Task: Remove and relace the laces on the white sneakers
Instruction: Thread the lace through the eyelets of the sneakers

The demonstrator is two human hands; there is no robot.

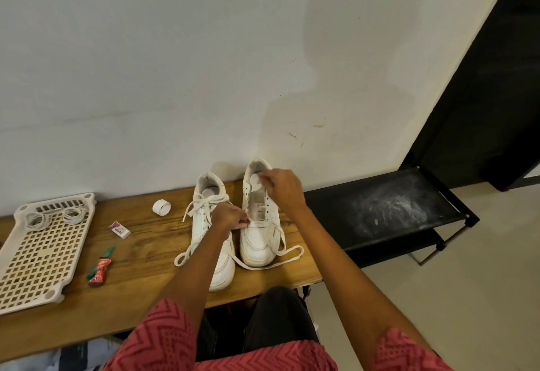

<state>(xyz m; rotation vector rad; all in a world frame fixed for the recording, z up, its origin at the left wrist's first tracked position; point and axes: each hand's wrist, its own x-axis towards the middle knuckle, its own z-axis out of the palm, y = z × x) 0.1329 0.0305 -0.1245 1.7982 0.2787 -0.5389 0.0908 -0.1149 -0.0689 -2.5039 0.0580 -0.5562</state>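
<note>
Now my left grip point(230, 218) pinches the lace point(274, 264) low on the right sneaker point(258, 242), my right grip point(282, 189) pinching it higher, both sneakers on the counter point(146, 254).

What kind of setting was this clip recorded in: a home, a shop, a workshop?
Most likely a home, perhaps an entry or utility corner. A wooden bench stands against a plain scuffed wall, a black fabric shoe rack sits beside it, and household odds lie about, such as a white plastic tray.

pale stained wall point(204, 64), wooden bench point(146, 254), black rack point(394, 213), light tiled floor point(467, 297)
</note>
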